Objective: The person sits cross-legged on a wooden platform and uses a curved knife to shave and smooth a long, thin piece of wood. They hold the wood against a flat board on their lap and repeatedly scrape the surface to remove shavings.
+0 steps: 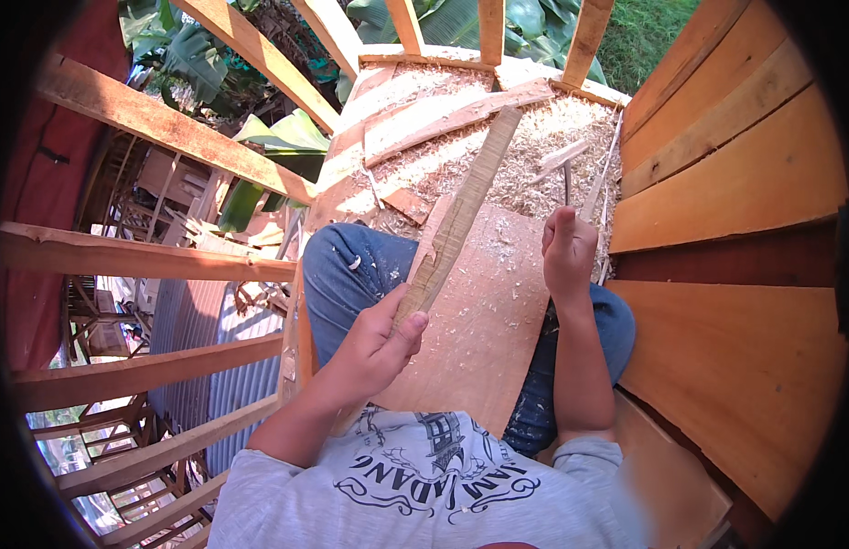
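Note:
My left hand is closed round the lower end of a long, flat wooden strip, which slants up and away to the right. Its left edge looks rough and chipped near my fingers. My right hand is a closed fist above my right knee. A narrow, pointed blade-like tool rises from that fist; its handle is hidden in my fingers. Just beyond, a thin dark curved rod stands by a pale wood piece. The strip and the tool are apart. Across my lap lies a flat wooden board.
Wood shavings cover the floor ahead, around a longer plank and a short offcut. Wooden railing bars run along the left and far sides. A plank wall stands close on my right.

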The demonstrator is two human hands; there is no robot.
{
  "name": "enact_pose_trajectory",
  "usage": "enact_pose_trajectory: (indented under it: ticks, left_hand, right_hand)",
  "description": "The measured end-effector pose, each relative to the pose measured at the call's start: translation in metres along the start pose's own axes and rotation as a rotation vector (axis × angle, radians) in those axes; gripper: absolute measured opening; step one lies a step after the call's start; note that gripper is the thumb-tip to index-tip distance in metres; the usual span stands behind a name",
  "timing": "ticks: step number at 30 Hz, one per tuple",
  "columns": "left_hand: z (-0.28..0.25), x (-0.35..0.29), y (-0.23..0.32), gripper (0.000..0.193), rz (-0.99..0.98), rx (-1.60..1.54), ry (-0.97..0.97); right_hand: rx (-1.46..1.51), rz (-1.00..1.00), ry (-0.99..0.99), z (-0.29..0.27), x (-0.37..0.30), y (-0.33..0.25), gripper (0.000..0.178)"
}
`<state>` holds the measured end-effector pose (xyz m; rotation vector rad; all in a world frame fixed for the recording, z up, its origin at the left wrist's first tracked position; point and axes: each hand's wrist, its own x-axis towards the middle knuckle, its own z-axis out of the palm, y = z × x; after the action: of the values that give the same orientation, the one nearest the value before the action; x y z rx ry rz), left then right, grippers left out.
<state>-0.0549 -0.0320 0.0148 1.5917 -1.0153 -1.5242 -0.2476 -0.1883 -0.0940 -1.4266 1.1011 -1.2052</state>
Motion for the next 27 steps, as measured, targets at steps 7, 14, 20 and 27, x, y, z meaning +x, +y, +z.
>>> enact_pose_trajectory:
  ticks: [7, 14, 20, 27]
  left_hand:
    - [0.008, 0.003, 0.0, 0.028, 0.102, 0.296, 0.081]
    - [0.014, -0.001, -0.005, 0.023, 0.162, 0.436, 0.094]
    - [0.014, -0.004, -0.005, 0.023, 0.095, 0.322, 0.055]
    - [0.014, -0.019, -0.022, 0.021, 0.1, 0.284, -0.092]
  right_hand:
    - [-0.352, -0.308, -0.158, 0.022, -0.021, -0.017, 0.061]
    - [-0.568, -0.393, -0.035, 0.011, -0.008, -0.007, 0.069]
    - [-0.64, -0.39, 0.03, 0.002, 0.001, 0.002, 0.071]
    - [-0.41, 0.057, 0.257, -0.035, 0.042, 0.022, 0.069]
